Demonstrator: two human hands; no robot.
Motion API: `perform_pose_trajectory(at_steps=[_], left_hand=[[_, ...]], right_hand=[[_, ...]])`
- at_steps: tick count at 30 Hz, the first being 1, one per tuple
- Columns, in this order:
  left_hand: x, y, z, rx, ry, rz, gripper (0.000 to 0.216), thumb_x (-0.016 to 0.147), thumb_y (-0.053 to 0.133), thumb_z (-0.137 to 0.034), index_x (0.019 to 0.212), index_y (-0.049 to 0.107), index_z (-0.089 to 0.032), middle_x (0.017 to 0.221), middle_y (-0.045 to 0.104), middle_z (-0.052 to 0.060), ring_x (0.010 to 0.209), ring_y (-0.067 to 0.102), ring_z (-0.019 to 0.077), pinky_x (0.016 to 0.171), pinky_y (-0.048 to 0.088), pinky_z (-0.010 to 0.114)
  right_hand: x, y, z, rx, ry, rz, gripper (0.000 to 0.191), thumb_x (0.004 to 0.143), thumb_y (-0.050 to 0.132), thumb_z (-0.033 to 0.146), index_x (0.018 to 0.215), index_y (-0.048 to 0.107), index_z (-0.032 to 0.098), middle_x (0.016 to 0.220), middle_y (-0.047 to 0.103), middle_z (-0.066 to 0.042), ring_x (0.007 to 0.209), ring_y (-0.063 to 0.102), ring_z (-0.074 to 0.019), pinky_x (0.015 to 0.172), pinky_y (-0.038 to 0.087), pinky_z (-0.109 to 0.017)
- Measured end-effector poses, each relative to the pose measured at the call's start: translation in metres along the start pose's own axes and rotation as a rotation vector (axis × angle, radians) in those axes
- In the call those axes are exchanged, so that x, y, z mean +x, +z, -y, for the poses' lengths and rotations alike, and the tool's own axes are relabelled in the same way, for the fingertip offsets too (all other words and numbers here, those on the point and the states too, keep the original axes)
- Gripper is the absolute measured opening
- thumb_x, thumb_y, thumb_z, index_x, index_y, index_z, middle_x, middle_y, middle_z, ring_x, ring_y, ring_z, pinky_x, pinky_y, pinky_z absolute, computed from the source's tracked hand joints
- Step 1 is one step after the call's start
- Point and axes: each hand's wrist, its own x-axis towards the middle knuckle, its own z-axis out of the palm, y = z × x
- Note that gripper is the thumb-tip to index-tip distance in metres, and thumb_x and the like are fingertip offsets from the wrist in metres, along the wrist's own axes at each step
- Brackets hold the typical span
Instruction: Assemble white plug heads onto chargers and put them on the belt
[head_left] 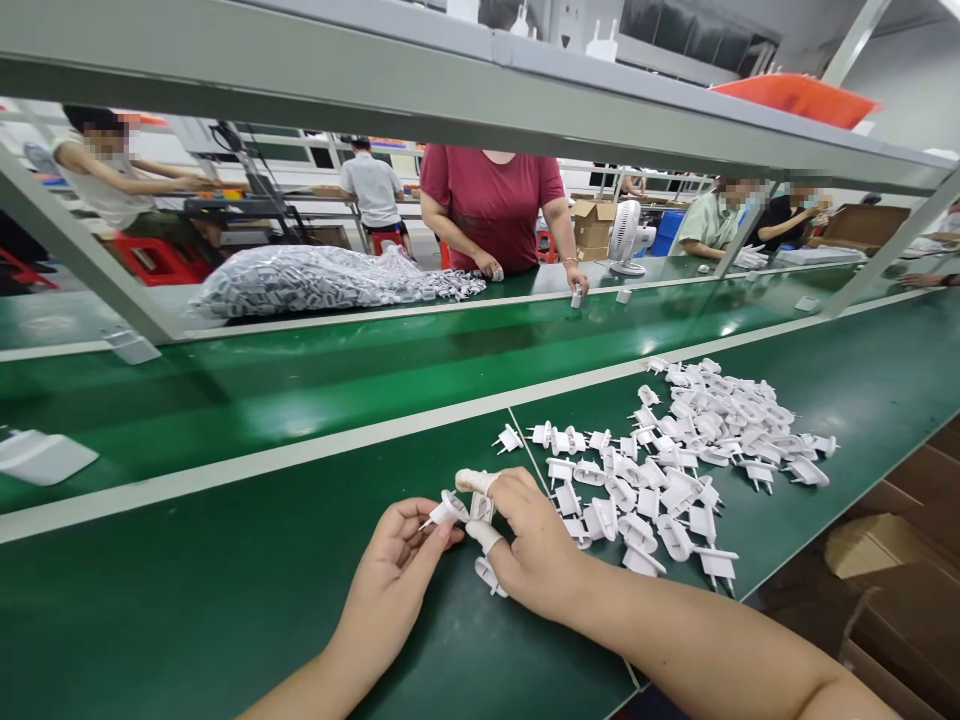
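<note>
My left hand [401,555] pinches a small white plug part [448,509] with metal pins between thumb and fingers. My right hand [529,545], with white finger cots on its fingertips, is closed on another white plug part [481,507] right beside the first. One more white part [486,576] lies under its fingers on the green table [225,590]. A spread heap of many similar white plug parts [675,460] lies just to the right of my hands.
A green conveyor belt [300,390] runs beyond the table. Across it a person in a red shirt [491,205] handles parts next to a clear bag of white pieces [315,280]. Other workers sit further along. Cardboard boxes [892,590] stand low on the right.
</note>
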Motion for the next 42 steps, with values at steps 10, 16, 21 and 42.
perform_pose_trajectory(at_steps=[10,16,21,42], left_hand=[[0.002,0.0,0.001,0.059,-0.006,0.06,0.051,0.085,0.076,-0.062,0.117,0.069,-0.022,0.11,0.078,0.01,0.098,0.076,0.0261,0.091,0.065,0.039],[0.001,-0.003,0.0,0.052,0.0,0.078,0.046,0.085,0.078,-0.057,0.113,0.071,-0.022,0.11,0.078,0.01,0.102,0.075,0.0259,0.093,0.063,0.035],[-0.001,-0.005,0.001,-0.007,-0.001,0.121,0.044,0.087,0.078,-0.057,0.113,0.071,-0.022,0.11,0.078,0.009,0.103,0.075,0.0247,0.093,0.062,0.033],[0.002,-0.012,0.005,0.399,0.227,-0.037,0.038,0.099,0.062,-0.061,0.112,0.072,-0.026,0.108,0.076,0.005,0.096,0.074,0.0225,0.085,0.061,0.034]], right_hand=[[-0.001,0.002,0.001,0.012,-0.057,-0.015,0.053,0.097,0.058,0.012,0.149,0.053,0.021,0.122,0.067,-0.013,0.116,0.06,-0.0272,0.097,0.058,-0.045],[-0.002,0.004,-0.001,0.029,-0.055,-0.012,0.038,0.096,0.064,0.014,0.133,0.06,0.021,0.117,0.066,-0.012,0.11,0.059,-0.027,0.095,0.058,-0.045],[-0.001,0.003,0.0,-0.004,-0.056,0.015,0.018,0.094,0.066,0.012,0.109,0.064,0.023,0.103,0.067,-0.009,0.103,0.057,-0.027,0.09,0.055,-0.043],[0.001,0.001,0.006,0.009,-0.19,-0.164,0.032,0.1,0.063,0.012,0.129,0.068,0.024,0.107,0.067,-0.009,0.106,0.061,-0.0245,0.093,0.057,-0.04]])
